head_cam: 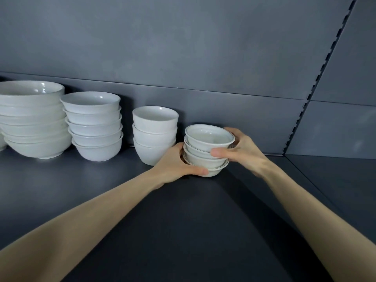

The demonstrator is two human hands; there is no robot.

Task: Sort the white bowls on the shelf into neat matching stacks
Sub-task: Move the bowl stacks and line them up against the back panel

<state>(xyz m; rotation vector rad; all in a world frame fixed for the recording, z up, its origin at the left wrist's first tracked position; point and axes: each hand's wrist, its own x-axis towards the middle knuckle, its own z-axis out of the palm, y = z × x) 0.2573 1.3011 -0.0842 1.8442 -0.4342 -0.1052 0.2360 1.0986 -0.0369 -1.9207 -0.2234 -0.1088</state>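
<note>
The stack of large bowls (pixel 32 123) is cut off by the left edge, and of a further white dish (pixel 1 143) beside it only a sliver is shown. The fingers of the left hand (pixel 177 163) and of the right hand (pixel 244 151) are largely hidden behind the stack of small rimmed bowls (pixel 207 147). The right wrist is blurred. Both forearms are cut off at the lower corners
</note>
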